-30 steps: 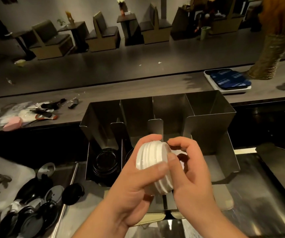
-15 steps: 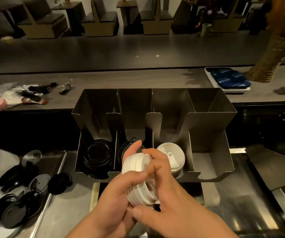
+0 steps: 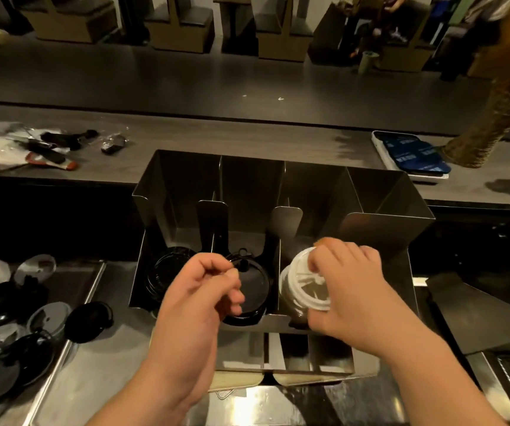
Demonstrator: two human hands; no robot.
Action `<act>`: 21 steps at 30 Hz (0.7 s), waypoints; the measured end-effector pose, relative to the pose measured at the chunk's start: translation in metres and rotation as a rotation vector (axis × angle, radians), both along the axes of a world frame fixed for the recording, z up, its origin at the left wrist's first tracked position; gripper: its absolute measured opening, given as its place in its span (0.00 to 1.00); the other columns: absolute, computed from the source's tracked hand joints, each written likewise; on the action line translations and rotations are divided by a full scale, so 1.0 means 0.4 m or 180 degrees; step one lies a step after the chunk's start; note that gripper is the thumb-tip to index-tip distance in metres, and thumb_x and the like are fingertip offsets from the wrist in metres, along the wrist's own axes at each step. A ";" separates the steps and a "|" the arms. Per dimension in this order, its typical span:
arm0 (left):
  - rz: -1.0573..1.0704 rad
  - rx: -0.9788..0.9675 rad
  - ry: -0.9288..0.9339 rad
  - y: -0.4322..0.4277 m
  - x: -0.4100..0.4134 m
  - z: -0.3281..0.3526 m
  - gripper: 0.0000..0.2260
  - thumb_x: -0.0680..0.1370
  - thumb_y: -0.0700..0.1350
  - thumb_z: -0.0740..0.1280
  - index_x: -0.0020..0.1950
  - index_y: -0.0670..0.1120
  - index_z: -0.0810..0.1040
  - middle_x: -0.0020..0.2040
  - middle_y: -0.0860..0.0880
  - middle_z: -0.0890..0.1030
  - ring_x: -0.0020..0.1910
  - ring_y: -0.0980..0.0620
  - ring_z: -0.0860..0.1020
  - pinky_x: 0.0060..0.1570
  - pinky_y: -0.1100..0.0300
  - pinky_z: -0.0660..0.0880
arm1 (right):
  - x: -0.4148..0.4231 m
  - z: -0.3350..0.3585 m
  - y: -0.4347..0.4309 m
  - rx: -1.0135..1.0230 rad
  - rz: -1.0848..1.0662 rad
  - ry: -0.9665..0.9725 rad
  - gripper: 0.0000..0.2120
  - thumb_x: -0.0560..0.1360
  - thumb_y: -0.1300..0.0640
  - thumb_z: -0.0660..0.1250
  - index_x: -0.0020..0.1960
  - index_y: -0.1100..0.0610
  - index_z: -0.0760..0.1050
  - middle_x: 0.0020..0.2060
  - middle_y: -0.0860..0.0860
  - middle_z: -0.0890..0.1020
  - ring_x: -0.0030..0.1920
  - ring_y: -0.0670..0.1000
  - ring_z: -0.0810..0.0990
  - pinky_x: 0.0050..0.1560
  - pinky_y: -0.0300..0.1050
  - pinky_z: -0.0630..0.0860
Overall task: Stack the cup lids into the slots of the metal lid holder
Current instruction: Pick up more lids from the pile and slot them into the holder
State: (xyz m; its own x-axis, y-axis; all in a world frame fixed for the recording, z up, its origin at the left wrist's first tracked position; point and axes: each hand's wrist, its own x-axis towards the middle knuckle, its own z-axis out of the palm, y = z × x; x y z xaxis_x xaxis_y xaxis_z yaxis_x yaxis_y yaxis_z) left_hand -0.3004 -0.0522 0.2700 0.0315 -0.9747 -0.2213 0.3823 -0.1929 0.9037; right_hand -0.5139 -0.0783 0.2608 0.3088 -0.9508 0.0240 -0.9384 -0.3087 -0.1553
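Note:
The metal lid holder stands in front of me with several open-front slots. My right hand grips a stack of white lids inside the third slot from the left. My left hand hovers in front of the second slot, fingers curled shut with nothing visible in them. Black lids fill the bottom of the second slot. More black lids lie in the first slot. The rightmost slot holds nothing that I can see.
Loose black and clear lids lie scattered on the steel counter at the left. A dark ledge behind the holder carries small tools and a white tray of blue packets. A woven vase stands at the far right.
Both hands held the white lid stack before. Now my right hand alone has carried it into the third slot, onto the white lids there. My left hand let go and drew back.

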 end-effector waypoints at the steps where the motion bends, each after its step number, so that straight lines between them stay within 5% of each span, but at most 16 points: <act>1: -0.0003 0.0006 -0.0030 -0.003 0.002 -0.002 0.07 0.66 0.45 0.68 0.42 0.44 0.79 0.34 0.45 0.75 0.36 0.49 0.74 0.41 0.51 0.70 | 0.010 -0.005 -0.009 0.0093 0.0039 0.0117 0.28 0.64 0.41 0.73 0.52 0.39 0.55 0.55 0.40 0.65 0.59 0.47 0.67 0.66 0.47 0.58; 9: -0.0183 0.0003 -0.0131 -0.012 0.038 -0.018 0.02 0.68 0.43 0.68 0.37 0.45 0.78 0.34 0.44 0.73 0.35 0.49 0.72 0.41 0.52 0.70 | 0.039 -0.029 -0.039 0.0499 -0.0086 0.0523 0.27 0.72 0.43 0.71 0.65 0.45 0.63 0.69 0.45 0.65 0.73 0.50 0.59 0.74 0.51 0.50; 21: -0.0003 -0.0020 -0.0186 -0.028 0.213 -0.014 0.03 0.69 0.41 0.70 0.38 0.45 0.77 0.33 0.44 0.72 0.35 0.49 0.72 0.42 0.51 0.69 | 0.107 -0.007 -0.016 0.0857 -0.0650 0.0982 0.38 0.68 0.46 0.77 0.72 0.50 0.62 0.70 0.49 0.59 0.68 0.51 0.63 0.66 0.43 0.71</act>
